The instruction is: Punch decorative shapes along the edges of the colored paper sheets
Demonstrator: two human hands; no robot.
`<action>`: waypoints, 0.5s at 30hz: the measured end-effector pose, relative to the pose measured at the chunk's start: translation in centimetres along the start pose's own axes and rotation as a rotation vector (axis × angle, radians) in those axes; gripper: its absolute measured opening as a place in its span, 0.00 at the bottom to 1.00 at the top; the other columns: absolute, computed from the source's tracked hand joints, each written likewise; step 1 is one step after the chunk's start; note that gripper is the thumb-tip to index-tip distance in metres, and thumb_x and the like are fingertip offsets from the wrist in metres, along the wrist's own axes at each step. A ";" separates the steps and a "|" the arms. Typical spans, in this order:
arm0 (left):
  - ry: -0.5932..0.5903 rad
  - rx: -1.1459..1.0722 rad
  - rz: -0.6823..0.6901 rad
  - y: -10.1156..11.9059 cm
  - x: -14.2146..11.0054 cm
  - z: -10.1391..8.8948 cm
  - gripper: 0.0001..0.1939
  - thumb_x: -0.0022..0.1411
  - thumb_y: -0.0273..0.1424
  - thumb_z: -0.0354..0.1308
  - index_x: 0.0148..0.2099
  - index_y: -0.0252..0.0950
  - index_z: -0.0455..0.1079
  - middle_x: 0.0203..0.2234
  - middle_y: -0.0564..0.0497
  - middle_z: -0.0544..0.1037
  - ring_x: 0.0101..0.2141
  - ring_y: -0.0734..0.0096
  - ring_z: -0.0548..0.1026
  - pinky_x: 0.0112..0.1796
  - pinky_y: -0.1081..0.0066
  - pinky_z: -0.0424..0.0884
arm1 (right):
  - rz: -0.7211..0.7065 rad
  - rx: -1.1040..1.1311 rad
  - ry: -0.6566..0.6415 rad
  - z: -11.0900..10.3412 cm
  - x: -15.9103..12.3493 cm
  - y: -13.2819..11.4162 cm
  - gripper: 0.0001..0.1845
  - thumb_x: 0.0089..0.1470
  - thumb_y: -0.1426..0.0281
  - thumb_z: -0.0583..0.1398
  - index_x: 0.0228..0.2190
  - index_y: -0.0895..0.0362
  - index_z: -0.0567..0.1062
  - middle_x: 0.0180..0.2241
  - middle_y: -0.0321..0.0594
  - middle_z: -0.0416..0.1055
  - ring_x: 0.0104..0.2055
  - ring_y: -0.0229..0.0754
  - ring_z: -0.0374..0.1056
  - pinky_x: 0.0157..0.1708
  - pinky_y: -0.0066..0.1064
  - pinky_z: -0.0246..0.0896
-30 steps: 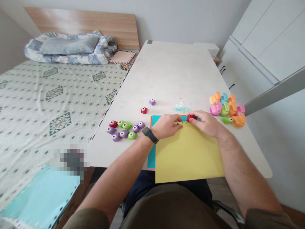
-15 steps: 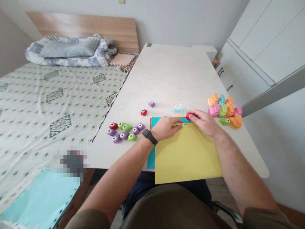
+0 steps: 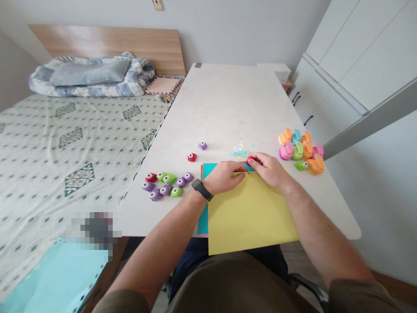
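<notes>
A large yellow sheet of paper (image 3: pixel 250 217) lies at the table's near side and overhangs its front edge. Under it, turquoise paper (image 3: pixel 203 221) shows at the left and top. My left hand (image 3: pixel 224 177) pinches the yellow sheet by its far edge, thumb on top. Close beside it, my right hand (image 3: pixel 267 168) holds a small red craft punch (image 3: pixel 250 161) between thumb and fingers at that same edge. A few tiny punched holes show near the edge; the punch's contact with the paper is hidden by my fingers.
Small craft punches (image 3: pixel 165 190) cluster at the left, with a red punch (image 3: pixel 192 157) and a purple punch (image 3: pixel 202 145) farther up. Larger colourful punches (image 3: pixel 307 150) stand at the right. Paper bits (image 3: pixel 241 151) lie beyond my hands. A bed (image 3: pixel 107 130) adjoins the table (image 3: pixel 234 100).
My right hand has shifted the red craft punch slightly left along the far edge, closer to my left hand. My left hand keeps its grip. The whole view has shifted a little.
</notes>
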State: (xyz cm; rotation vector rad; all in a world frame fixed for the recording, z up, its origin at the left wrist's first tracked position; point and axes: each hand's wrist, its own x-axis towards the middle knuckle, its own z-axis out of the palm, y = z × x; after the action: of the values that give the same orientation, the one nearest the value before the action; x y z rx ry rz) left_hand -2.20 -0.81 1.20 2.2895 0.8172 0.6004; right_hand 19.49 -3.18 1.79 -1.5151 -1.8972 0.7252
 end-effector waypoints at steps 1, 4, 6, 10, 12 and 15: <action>-0.005 0.008 0.008 0.0 0.1 0.1 0.11 0.66 0.29 0.55 0.46 0.37 0.78 0.38 0.50 0.83 0.39 0.68 0.79 0.42 0.70 0.72 | 0.001 0.004 0.008 0.0 0.0 0.0 0.16 0.66 0.57 0.56 0.43 0.54 0.78 0.40 0.41 0.79 0.40 0.45 0.72 0.42 0.36 0.63; -0.015 0.033 0.015 0.0 0.3 0.3 0.13 0.65 0.27 0.54 0.46 0.38 0.79 0.38 0.50 0.83 0.38 0.68 0.78 0.43 0.70 0.72 | 0.009 0.006 0.028 0.1 0.1 0.1 0.16 0.66 0.58 0.56 0.42 0.54 0.78 0.39 0.41 0.78 0.40 0.45 0.72 0.42 0.36 0.62; -0.020 0.038 0.005 0.0 0.5 0.4 0.13 0.64 0.27 0.54 0.45 0.38 0.79 0.37 0.50 0.82 0.38 0.68 0.78 0.42 0.70 0.72 | 0.012 0.007 0.036 0.2 0.1 0.1 0.16 0.66 0.58 0.56 0.43 0.55 0.78 0.39 0.41 0.78 0.40 0.45 0.72 0.41 0.35 0.62; -0.038 0.028 -0.018 -0.1 0.7 0.6 0.10 0.63 0.28 0.55 0.41 0.37 0.78 0.34 0.51 0.81 0.34 0.70 0.76 0.38 0.72 0.70 | 0.027 0.017 0.046 0.4 0.1 0.1 0.16 0.66 0.58 0.57 0.44 0.55 0.79 0.40 0.41 0.79 0.40 0.44 0.72 0.42 0.35 0.63; -0.044 0.026 -0.026 -0.1 0.8 0.7 0.08 0.63 0.29 0.56 0.39 0.36 0.78 0.32 0.52 0.81 0.32 0.71 0.75 0.36 0.72 0.68 | 0.040 0.021 0.054 0.4 0.0 0.0 0.16 0.66 0.59 0.57 0.45 0.55 0.79 0.40 0.41 0.79 0.40 0.45 0.73 0.42 0.35 0.63; -0.049 0.028 -0.031 -0.2 0.9 0.8 0.08 0.64 0.30 0.56 0.37 0.36 0.76 0.32 0.52 0.80 0.32 0.72 0.74 0.34 0.73 0.67 | 0.051 0.023 0.058 0.5 0.0 0.0 0.16 0.66 0.59 0.58 0.45 0.55 0.79 0.40 0.42 0.79 0.41 0.45 0.73 0.42 0.35 0.63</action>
State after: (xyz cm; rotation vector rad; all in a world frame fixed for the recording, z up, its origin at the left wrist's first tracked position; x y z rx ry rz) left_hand -1.18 -0.46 0.68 2.3039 0.8408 0.5205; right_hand 19.13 -3.20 1.51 -1.5580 -1.8078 0.7156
